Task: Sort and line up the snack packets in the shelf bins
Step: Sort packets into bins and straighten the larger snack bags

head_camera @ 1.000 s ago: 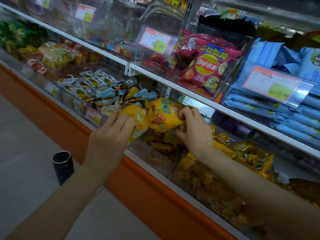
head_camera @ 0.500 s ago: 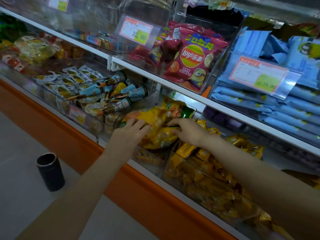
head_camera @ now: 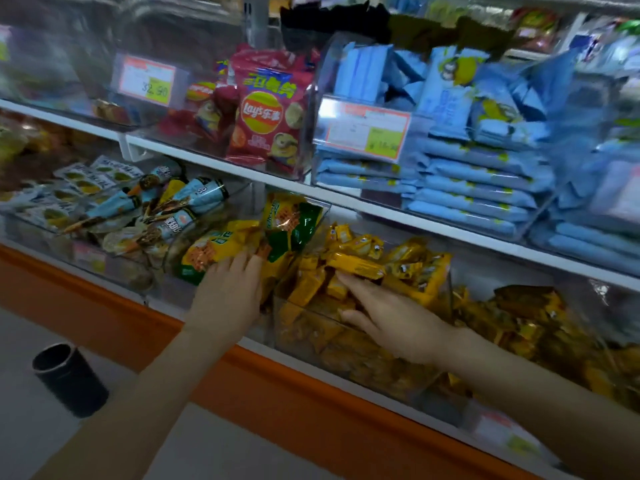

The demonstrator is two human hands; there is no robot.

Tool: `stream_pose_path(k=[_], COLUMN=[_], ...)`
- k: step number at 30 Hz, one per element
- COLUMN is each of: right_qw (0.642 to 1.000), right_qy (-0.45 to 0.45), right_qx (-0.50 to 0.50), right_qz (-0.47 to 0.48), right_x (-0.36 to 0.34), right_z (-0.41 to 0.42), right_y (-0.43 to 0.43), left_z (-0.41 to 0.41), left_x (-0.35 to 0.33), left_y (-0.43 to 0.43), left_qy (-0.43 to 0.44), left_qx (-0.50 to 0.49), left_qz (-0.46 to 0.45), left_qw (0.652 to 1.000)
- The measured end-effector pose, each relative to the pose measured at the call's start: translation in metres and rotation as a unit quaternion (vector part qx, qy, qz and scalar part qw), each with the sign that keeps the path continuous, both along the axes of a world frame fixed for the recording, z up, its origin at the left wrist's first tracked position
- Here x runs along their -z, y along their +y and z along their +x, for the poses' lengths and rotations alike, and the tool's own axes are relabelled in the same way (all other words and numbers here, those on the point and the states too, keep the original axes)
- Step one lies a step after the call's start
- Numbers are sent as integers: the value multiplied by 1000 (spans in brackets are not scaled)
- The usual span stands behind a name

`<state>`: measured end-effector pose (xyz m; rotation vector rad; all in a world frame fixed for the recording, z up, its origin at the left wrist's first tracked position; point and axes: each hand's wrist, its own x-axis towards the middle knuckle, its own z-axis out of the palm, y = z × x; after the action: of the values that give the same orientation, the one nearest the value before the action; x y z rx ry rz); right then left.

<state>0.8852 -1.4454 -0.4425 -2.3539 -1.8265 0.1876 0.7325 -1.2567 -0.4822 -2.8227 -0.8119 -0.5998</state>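
Yellow-and-green snack packets (head_camera: 221, 249) lie in a clear bin on the lower shelf. My left hand (head_camera: 230, 292) rests flat on them with its fingers straight. Another such packet (head_camera: 292, 220) stands upright behind them. To the right, a clear bin (head_camera: 349, 358) holds several small yellow bar packets (head_camera: 356, 265). My right hand (head_camera: 391, 318) reaches over that bin's front wall, fingers extended, its fingertips touching the small yellow bars.
Blue cone-shaped snacks (head_camera: 166, 209) fill the bin to the left. On the upper shelf (head_camera: 221, 159) stand red Lay's crisp bags (head_camera: 268, 109) and stacked blue packets (head_camera: 478, 181). A black cylinder (head_camera: 67, 379) stands on the floor below the orange shelf base (head_camera: 311, 410).
Both hands have set the yellow-and-green packets down into the bin. My right hand has let go and moved right to the small yellow bars; my left hand stays flat on the packets.
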Motion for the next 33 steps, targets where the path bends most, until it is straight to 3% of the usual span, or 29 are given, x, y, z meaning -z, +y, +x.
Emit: stream_pose_path(k=[2, 4, 8, 13, 16, 20, 24, 27, 29, 31, 33], right_qw=[999, 999, 993, 942, 925, 943, 917, 901, 900, 894, 880], right_qy=[-37, -28, -36, -48, 19, 115, 180, 142, 62, 7, 9], right_qx=[-14, -12, 31, 210, 301, 269, 285, 304, 334, 392, 464], right_qz=[-4, 15, 112, 258, 232, 161, 212, 274, 274, 215, 101], right_x=[2, 4, 8, 25, 36, 53, 52, 44, 45, 48, 53], right_z=[6, 11, 26, 73, 95, 103, 96, 100, 115, 137, 162], right_y=[-25, -55, -122, -213, -256, -276, -277, -293, -313, -334, -353], left_z=[16, 36, 79, 125, 134, 137, 154, 180, 198, 215, 232], left_x=[-5, -10, -6, 9, 16, 16, 4, -3, -6, -7, -2], left_y=[-27, -63, -129, -180, -187, -193, -230, -267, -289, -307, -319], left_qy=[-77, -95, -58, 15, 76, 97, 83, 31, 4, 9, 29], left_qx=[74, 144, 253, 287, 260, 228, 191, 256, 329, 379, 402], left_qz=[37, 34, -7, -10, 28, 60, 74, 22, -42, -107, -140], left_qw=[994, 985, 966, 958, 962, 967, 975, 966, 944, 919, 905])
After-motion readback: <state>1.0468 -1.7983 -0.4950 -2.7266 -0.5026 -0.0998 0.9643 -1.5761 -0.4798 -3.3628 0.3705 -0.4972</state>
